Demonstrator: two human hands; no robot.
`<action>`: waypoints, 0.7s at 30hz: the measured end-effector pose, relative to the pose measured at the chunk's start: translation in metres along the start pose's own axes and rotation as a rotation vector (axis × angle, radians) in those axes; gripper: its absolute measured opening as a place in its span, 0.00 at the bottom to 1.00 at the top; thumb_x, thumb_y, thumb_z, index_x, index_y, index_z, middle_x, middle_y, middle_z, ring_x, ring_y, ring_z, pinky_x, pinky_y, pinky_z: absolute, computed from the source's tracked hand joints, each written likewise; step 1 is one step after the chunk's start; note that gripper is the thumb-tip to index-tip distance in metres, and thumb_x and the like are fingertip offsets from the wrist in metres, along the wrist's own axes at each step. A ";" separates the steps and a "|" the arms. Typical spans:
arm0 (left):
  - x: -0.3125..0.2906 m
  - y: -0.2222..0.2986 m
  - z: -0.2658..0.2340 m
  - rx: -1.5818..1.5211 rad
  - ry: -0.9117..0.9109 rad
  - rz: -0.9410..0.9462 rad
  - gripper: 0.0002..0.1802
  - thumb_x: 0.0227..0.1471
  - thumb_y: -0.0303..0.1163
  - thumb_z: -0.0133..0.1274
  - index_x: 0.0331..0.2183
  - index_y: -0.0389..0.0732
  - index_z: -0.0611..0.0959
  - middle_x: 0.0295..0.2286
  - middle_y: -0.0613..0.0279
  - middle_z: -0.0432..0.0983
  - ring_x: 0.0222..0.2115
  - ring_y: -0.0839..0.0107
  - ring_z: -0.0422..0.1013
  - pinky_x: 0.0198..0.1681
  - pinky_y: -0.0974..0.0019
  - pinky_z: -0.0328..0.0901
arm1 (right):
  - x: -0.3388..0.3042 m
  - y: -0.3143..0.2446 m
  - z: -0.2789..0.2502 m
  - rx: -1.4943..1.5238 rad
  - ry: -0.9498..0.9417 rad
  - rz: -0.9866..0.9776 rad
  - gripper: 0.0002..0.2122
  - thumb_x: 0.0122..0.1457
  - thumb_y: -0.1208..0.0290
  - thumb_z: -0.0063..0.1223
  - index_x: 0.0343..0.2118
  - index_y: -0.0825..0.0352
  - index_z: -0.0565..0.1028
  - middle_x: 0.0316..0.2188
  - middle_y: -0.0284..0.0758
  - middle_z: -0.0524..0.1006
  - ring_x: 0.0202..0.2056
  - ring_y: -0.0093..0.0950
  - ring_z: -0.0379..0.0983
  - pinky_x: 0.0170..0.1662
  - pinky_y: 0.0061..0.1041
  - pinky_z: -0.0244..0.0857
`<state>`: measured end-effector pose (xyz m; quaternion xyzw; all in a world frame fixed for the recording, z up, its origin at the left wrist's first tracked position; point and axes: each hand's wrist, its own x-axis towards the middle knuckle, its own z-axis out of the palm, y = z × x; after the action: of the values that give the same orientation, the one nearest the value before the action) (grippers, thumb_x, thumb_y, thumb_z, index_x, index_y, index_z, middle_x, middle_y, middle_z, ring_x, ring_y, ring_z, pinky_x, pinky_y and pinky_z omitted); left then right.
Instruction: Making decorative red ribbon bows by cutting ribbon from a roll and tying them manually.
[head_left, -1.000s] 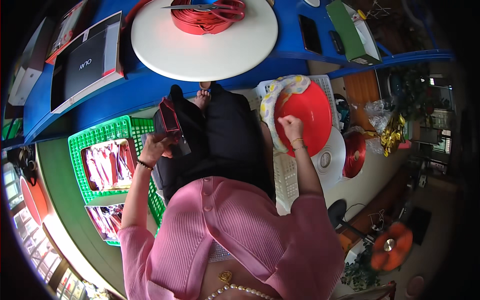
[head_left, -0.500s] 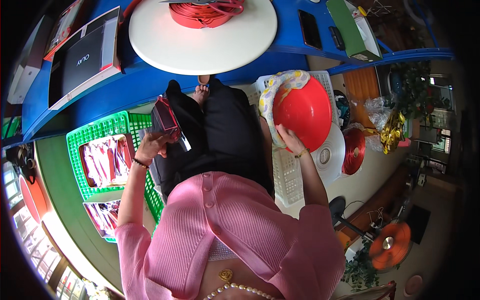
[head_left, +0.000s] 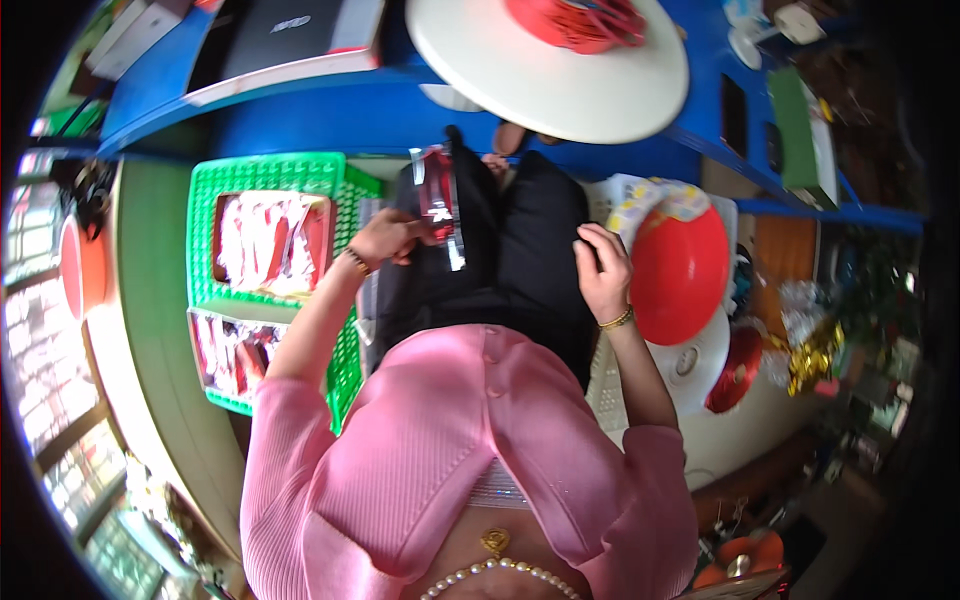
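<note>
Over my left thigh, my left hand (head_left: 385, 240) pinches the lower side of a narrow red packet (head_left: 437, 190) with shiny clear wrapping. What is inside the packet is too blurred to tell. My right hand (head_left: 604, 275) is raised beside my right thigh, fingers loosely bent and apart, with nothing visible in it. Just right of that hand sits a red basin (head_left: 682, 280), a patterned cloth (head_left: 670, 198) draped over its far left rim. To my left, a green plastic crate (head_left: 205, 235) bears an open box of red and white wrapped pieces (head_left: 268, 240).
Ahead is a blue table (head_left: 300, 115) with a round white turntable (head_left: 610, 95) carrying a red ribbon roll (head_left: 560, 22). A dark phone (head_left: 734, 113) and a green box (head_left: 800, 135) lie to the right. A white crate (head_left: 608, 385) supports the basin; a red spool (head_left: 735, 370) stands nearby.
My right hand has left the basin's rim and moved toward my lap. The left hand keeps hold of the packet, now more upright. The whole view has swung left.
</note>
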<state>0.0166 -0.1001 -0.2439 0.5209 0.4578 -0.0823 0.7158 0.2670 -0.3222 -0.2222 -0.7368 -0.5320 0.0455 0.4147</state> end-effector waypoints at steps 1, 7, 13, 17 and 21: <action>0.001 0.001 0.000 0.051 -0.026 -0.026 0.12 0.46 0.35 0.50 0.27 0.37 0.82 0.09 0.68 0.60 0.10 0.79 0.58 0.17 0.72 0.62 | 0.005 -0.012 0.012 -0.095 -0.147 -0.090 0.15 0.46 0.79 0.56 0.39 0.67 0.73 0.39 0.40 0.73 0.41 0.38 0.69 0.45 0.32 0.64; 0.003 -0.002 -0.003 -0.032 -0.080 -0.021 0.10 0.43 0.35 0.53 0.23 0.39 0.83 0.07 0.69 0.59 0.07 0.79 0.57 0.15 0.73 0.62 | 0.020 -0.051 0.093 -0.068 -0.308 -0.540 0.20 0.43 0.75 0.59 0.42 0.61 0.72 0.45 0.34 0.67 0.44 0.32 0.64 0.47 0.32 0.57; 0.007 -0.009 -0.010 0.156 -0.054 -0.026 0.13 0.44 0.40 0.54 0.23 0.40 0.83 0.10 0.67 0.64 0.10 0.77 0.62 0.16 0.71 0.62 | 0.020 -0.045 0.116 -0.039 -0.330 -0.605 0.07 0.44 0.74 0.54 0.29 0.60 0.75 0.36 0.25 0.71 0.40 0.25 0.66 0.40 0.28 0.56; -0.015 -0.009 -0.004 1.106 0.485 0.332 0.18 0.44 0.46 0.55 0.20 0.40 0.81 0.12 0.60 0.68 0.15 0.64 0.68 0.20 0.62 0.65 | 0.015 -0.045 0.117 -0.020 -0.352 -0.590 0.07 0.44 0.74 0.54 0.29 0.61 0.76 0.35 0.26 0.73 0.39 0.24 0.67 0.41 0.28 0.56; -0.044 -0.010 0.014 1.074 0.433 0.940 0.19 0.37 0.24 0.52 0.38 0.39 0.75 0.40 0.54 0.69 0.43 0.55 0.66 0.46 0.57 0.60 | 0.015 -0.045 0.117 -0.023 -0.383 -0.571 0.06 0.44 0.73 0.54 0.29 0.61 0.76 0.35 0.27 0.74 0.39 0.24 0.68 0.43 0.29 0.56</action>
<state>-0.0069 -0.1317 -0.2173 0.9443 0.2145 0.1246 0.2163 0.1800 -0.2402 -0.2634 -0.5411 -0.7853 0.0590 0.2949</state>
